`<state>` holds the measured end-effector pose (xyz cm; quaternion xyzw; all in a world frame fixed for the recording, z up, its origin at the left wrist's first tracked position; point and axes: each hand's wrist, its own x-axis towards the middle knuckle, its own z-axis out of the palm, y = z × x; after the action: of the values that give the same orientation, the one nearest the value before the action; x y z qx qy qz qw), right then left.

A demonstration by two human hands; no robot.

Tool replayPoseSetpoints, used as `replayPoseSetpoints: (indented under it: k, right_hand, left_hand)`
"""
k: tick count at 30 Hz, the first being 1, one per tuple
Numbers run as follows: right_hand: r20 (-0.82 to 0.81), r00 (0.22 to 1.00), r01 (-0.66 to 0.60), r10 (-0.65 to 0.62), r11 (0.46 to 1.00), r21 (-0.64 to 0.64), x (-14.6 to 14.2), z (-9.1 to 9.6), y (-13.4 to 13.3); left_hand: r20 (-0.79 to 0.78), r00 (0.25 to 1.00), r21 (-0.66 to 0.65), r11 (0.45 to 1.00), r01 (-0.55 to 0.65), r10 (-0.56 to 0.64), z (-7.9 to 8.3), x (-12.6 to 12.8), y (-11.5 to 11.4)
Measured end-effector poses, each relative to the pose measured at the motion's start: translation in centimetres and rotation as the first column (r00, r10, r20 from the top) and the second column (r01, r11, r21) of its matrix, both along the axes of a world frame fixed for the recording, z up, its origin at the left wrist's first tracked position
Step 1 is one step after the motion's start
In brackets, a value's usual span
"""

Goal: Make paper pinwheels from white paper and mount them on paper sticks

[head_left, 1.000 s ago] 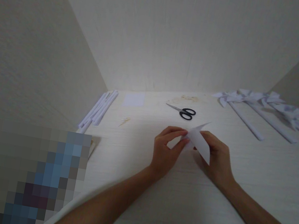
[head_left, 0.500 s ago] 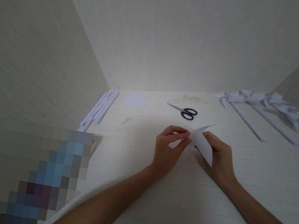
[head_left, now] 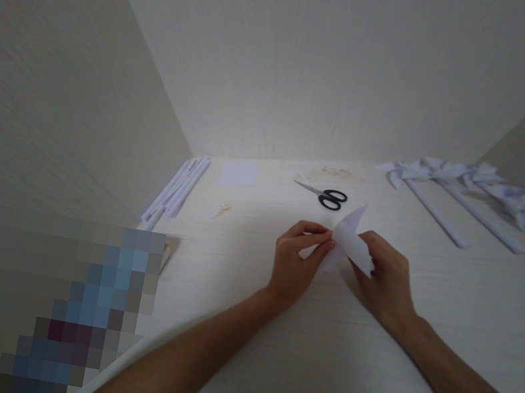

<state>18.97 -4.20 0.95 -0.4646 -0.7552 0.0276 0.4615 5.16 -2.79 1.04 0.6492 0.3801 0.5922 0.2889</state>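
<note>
A white paper pinwheel (head_left: 352, 243) with curled, pointed flaps is held between my two hands above the table. My left hand (head_left: 296, 257) pinches its left side near the centre between thumb and fingertips. On the other side, my right hand (head_left: 388, 273) is closed on the pinwheel, with some fingers hidden behind the paper. Black-handled scissors (head_left: 331, 199) lie just beyond it, blades pointing left.
Finished pinwheels (head_left: 511, 196) on rolled paper sticks lie at the right back. Rolled paper sticks (head_left: 177, 188) are stacked at the left, near a square paper sheet (head_left: 239, 173) and several toothpicks (head_left: 222, 210). Rubber bands (head_left: 330, 174) lie by the back wall. Something pixelated (head_left: 96, 303) stands at lower left.
The pinwheel has turned between my hands. Its upper flap now stands broader and more upright, and a lower flap shows beneath my left fingertips. Both hands stay nearly in place.
</note>
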Motion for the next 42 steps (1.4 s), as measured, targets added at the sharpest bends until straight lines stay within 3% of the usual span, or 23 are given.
replayPoseSetpoints:
  k: [9,19,24,29,35,42]
  right_hand:
    - [-0.094,0.996,0.009,0.001,0.995,0.1,-0.4,0.3,-0.1]
    - [-0.001,0.999,0.05,-0.05,0.999,0.0,-0.1,-0.1,-0.1]
    - [-0.112,0.99,0.076,-0.081,0.996,-0.045,-0.1,-0.4,-0.1]
    - [-0.186,0.979,0.073,-0.078,0.997,-0.032,-0.1,-0.6,0.0]
    - [-0.329,0.943,0.027,-0.053,0.996,-0.082,-0.1,-0.8,0.2]
    - [-0.18,0.982,0.05,-0.057,0.998,-0.046,-0.3,0.2,-0.1]
  left_hand:
    - [-0.006,1.0,-0.038,0.999,0.003,-0.003,-0.1,0.0,0.0]
    - [-0.015,1.0,-0.073,0.997,0.005,-0.006,-0.1,0.0,0.0]
    - [-0.003,1.0,-0.093,0.995,0.023,-0.024,-0.1,0.0,0.0]
    - [0.048,0.993,-0.099,0.988,0.117,-0.112,-0.5,-0.1,0.3]
    - [-0.073,0.992,-0.072,0.992,0.102,-0.107,-0.2,-0.4,0.2]
    - [-0.265,0.963,0.071,0.996,0.063,-0.042,0.2,-0.9,0.2]
